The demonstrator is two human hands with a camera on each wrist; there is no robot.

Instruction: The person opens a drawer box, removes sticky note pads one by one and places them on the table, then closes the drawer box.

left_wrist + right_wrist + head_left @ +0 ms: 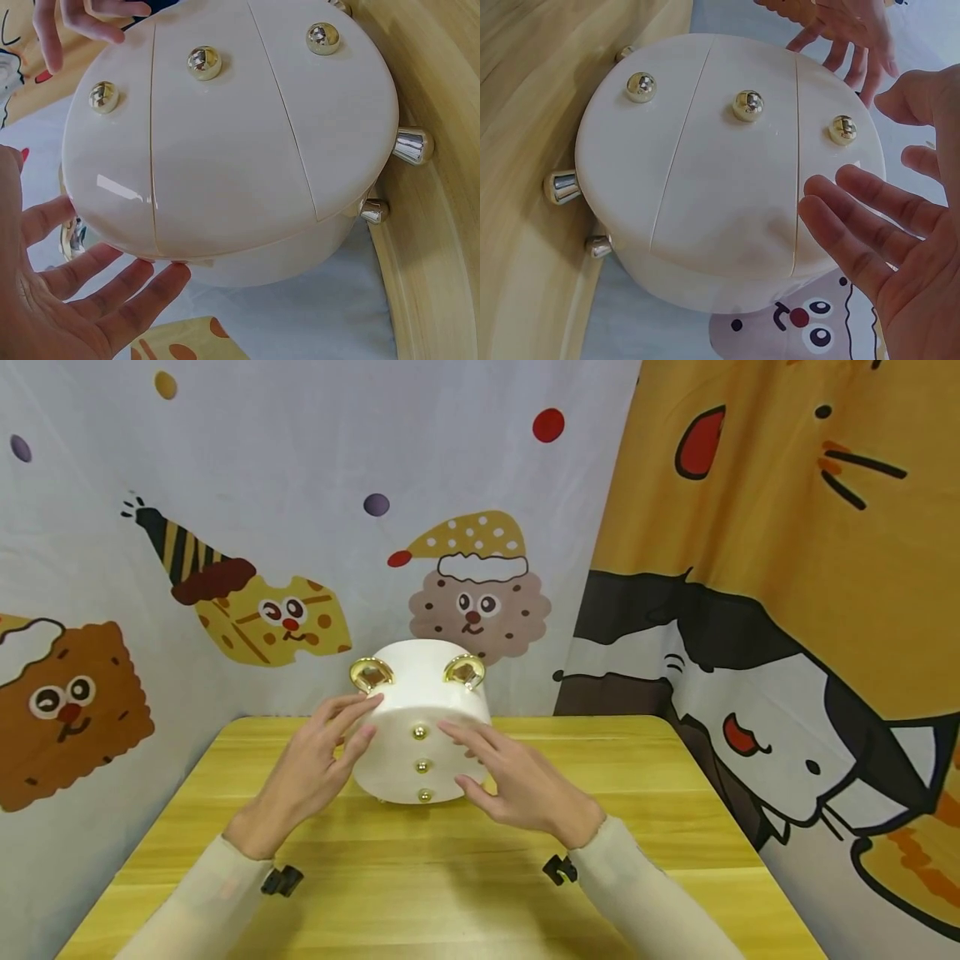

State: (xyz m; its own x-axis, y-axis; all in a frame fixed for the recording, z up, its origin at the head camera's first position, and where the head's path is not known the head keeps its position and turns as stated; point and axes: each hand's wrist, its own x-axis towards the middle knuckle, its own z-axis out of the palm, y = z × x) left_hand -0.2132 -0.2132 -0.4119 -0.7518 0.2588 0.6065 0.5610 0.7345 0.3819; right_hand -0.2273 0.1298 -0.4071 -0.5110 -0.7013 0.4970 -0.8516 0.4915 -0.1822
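A glossy white rounded box stands on the table, its front split by two seams into three drawer-like sections. Each section carries a round gold knob. Two gold ear-shaped rings sit on top, and short gold feet hold it up. My left hand is at the box's left side; in the left wrist view its spread fingertips meet the edge of the front. With fingers extended, my right hand is at the right part of the front, fingertips over the top section in the right wrist view. Neither hand grips anything.
The yellow wood-grain table runs under both forearms. Close behind it hangs a white cloth printed with cartoon food, and an orange cartoon curtain borders the right side. A small black clip shows at the left cuff.
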